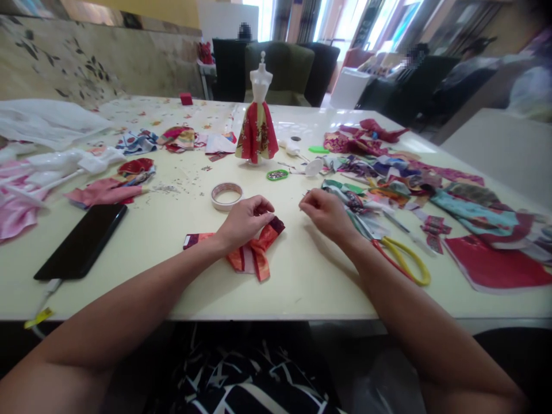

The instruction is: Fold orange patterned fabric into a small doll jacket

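Note:
My left hand (250, 217) pinches the dark cuff end of a small orange and purple doll garment (245, 259), whose body lies spread on the table below my wrist. My right hand (321, 208) is apart from it, to the right, fingers closed together over the table; whatever they may hold is too small to make out. Just behind my left hand lies a roll of tape (227, 196). A green tray (276, 175) of tiny bits sits between and beyond my hands. Farther back stands a white mannequin (260, 86) in a red and gold skirt (257, 132).
Yellow-handled scissors (407, 261) lie beside my right forearm, near heaped fabric scraps (388, 172) and a red cloth (495, 261). On the left are a black phone (81, 241) with a cable and more scraps (112, 187). Chairs (280, 69) and people are in the background.

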Motion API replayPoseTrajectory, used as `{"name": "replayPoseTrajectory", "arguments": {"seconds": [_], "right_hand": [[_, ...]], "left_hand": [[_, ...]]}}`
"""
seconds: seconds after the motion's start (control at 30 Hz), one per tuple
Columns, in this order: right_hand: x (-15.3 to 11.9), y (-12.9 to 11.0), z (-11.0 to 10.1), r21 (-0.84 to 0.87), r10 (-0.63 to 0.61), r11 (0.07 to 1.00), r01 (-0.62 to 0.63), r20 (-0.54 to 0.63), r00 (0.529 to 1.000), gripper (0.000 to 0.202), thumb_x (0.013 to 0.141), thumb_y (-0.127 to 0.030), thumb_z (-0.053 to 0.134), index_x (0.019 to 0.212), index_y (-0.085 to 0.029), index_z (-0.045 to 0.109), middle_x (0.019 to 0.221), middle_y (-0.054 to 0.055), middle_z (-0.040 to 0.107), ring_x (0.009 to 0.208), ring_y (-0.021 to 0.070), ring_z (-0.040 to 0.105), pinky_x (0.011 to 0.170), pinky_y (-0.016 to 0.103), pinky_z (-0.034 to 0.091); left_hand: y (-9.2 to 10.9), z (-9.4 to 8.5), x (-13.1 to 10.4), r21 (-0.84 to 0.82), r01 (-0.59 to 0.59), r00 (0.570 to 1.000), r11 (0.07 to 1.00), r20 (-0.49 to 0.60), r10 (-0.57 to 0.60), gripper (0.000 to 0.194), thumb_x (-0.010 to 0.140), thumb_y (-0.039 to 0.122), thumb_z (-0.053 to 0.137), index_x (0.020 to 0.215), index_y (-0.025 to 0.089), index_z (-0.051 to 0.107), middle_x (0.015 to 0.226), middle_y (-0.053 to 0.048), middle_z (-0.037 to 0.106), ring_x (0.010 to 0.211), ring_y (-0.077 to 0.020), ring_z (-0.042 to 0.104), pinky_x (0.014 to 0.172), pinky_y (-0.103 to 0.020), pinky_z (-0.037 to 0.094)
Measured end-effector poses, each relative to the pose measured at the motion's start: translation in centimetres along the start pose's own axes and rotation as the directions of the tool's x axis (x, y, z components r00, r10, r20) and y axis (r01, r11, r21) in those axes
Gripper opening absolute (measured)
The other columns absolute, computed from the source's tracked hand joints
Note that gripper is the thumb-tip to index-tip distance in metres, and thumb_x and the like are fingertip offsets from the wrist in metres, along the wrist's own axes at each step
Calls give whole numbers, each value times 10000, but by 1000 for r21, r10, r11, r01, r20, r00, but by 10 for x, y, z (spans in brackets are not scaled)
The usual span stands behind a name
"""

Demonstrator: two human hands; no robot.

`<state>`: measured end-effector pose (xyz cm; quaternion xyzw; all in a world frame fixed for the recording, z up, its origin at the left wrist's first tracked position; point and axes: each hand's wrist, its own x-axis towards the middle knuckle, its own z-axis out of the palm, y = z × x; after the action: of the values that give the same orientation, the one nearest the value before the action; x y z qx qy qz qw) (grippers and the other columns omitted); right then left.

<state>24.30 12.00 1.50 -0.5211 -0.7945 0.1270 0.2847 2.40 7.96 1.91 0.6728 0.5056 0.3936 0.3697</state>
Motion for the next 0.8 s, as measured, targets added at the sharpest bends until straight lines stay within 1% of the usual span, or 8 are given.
{"name": "replayPoseTrajectory", "arguments": {"seconds": [0.07,0.17,0.27,0.33,0.43,0.67,0.73,0.8], "right_hand": [[-8,-14,-6,290,-172,940,183,-63,983,128,885,-242,580,772,-185,558,832,38,658,745,155,581,693,268,439],[-22,-38,-8,527,-442,773,353,48,896,116,921,-266,583,841,-189,619,808,31,672,751,153,607,718,272,470],[-34,-53,1,475,-613,753,455,255,748,132,944,-212,518,866,-187,622,903,65,673,856,168,605,790,288,466],[-37,-57,9,330,-613,788,520,350,708,187,944,-187,478,803,-184,601,845,73,648,845,184,574,789,304,444],[-37,-54,15,186,-560,824,535,412,719,213,949,-180,446,798,-181,596,795,72,626,803,188,544,768,307,418],[-33,-47,8,195,-511,859,474,391,765,170,968,-211,459,874,-167,593,834,63,640,780,166,557,725,263,383],[-33,-46,6,171,-480,876,451,404,779,137,950,-202,489,859,-171,587,812,52,631,752,156,546,693,248,367],[-32,-45,6,149,-456,888,435,412,789,128,939,-206,508,836,-173,577,787,42,618,720,147,532,669,241,354]], "left_hand": [[-1,0,0,26,-22,1000,999,3,22,99,792,234,628,853,157,641,768,-6,642,681,-120,549,634,-252,433],[-4,1,0,15,-44,999,999,7,43,73,787,206,618,838,155,630,773,-5,645,690,-120,555,637,-249,435],[-7,1,2,-11,-37,999,999,22,37,65,777,186,612,830,150,627,782,-11,651,714,-127,574,661,-258,449],[-8,0,4,-11,-34,998,999,44,34,69,777,181,605,829,146,632,795,-19,656,735,-134,585,681,-266,458],[-4,-7,6,44,-48,997,998,61,45,82,792,180,589,837,141,646,815,-29,662,755,-139,589,703,-273,457],[7,-46,-11,317,-65,992,946,120,28,153,839,257,581,906,170,687,866,-29,685,784,-157,600,714,-280,442],[5,-62,-22,339,-41,996,940,84,13,175,850,297,579,906,176,692,849,-23,685,756,-155,593,701,-281,436],[1,-78,-33,333,19,1000,943,-8,-17,199,860,332,578,922,183,695,832,-19,683,740,-154,583,696,-281,431]]}}
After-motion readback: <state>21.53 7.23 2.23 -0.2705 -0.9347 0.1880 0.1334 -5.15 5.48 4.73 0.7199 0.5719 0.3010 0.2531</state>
